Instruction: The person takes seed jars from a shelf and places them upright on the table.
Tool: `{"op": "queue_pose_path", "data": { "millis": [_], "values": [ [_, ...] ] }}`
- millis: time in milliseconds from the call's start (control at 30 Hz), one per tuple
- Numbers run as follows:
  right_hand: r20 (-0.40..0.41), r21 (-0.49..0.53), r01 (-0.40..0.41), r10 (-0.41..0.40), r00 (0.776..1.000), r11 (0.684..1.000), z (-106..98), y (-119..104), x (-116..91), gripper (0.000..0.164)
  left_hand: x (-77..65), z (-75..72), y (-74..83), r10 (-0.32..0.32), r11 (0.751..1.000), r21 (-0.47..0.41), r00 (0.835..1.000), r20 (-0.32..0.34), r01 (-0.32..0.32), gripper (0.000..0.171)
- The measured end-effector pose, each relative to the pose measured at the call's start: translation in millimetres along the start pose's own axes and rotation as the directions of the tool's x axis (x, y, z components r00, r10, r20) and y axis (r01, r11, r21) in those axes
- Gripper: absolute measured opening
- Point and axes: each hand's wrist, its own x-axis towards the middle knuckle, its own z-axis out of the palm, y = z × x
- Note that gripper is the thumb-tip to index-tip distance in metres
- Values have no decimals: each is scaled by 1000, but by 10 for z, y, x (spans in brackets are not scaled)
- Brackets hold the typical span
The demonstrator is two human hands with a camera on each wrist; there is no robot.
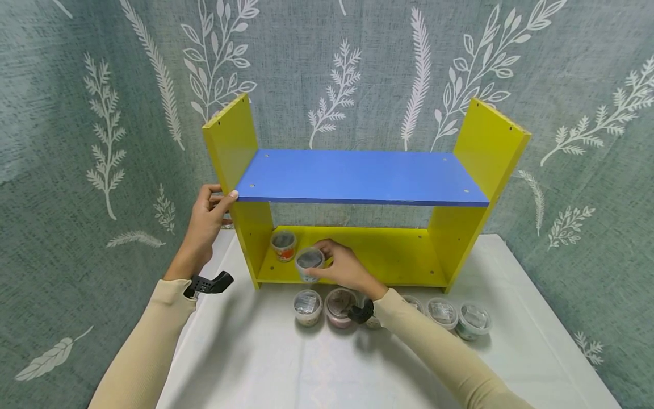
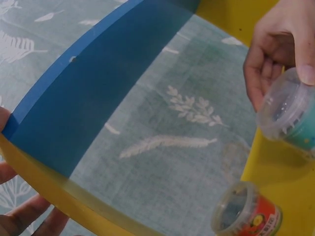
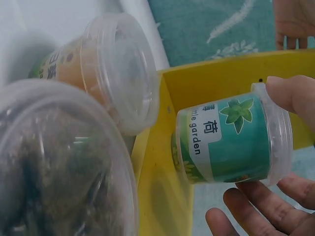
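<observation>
My right hand (image 1: 343, 265) grips a small clear-lidded plastic tub (image 1: 309, 263) over the front of the yellow lower shelf (image 1: 378, 255). In the right wrist view that tub (image 3: 231, 140) has a teal label with a green leaf and "little garden" print. A second tub (image 1: 283, 245) with a red-orange label stands on the lower shelf at the left, just beside the held one. My left hand (image 1: 204, 221) holds the left yellow side panel (image 1: 232, 136), its thumb at the end of the blue shelf (image 1: 357, 176) and its other fingers behind the panel.
Several lidded tubs stand in a row on the white tablecloth (image 1: 286, 369) before the shelf unit, among them a near-left tub (image 1: 307, 308) and a far-right tub (image 1: 473, 321). My right forearm (image 1: 434, 352) passes over the row. Patterned green cloth (image 1: 286, 74) hangs behind.
</observation>
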Motion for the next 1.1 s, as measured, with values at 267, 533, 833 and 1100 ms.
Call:
{"op": "queue_pose_path", "data": {
  "millis": [267, 533, 833, 1100],
  "values": [
    [18, 17, 30, -30, 999, 999, 66, -84, -15, 59, 5, -5, -6, 5, 1000, 6, 1000, -2, -5, 52],
    [32, 12, 63, -63, 998, 998, 157, -106, -20, 58, 2, -7, -17, 4, 1000, -5, 1000, -1, -4, 51],
    [40, 15, 61, -62, 997, 998, 268, -192, -28, 60, 3, 2, -24, 4, 1000, -3, 1000, -7, -5, 52],
    [75, -13, 63, -61, 995, 998, 349, -271, -41, 63, 8, 1, -17, -2, 1000, -5, 1000, -3, 2, 51]
  ]
}}
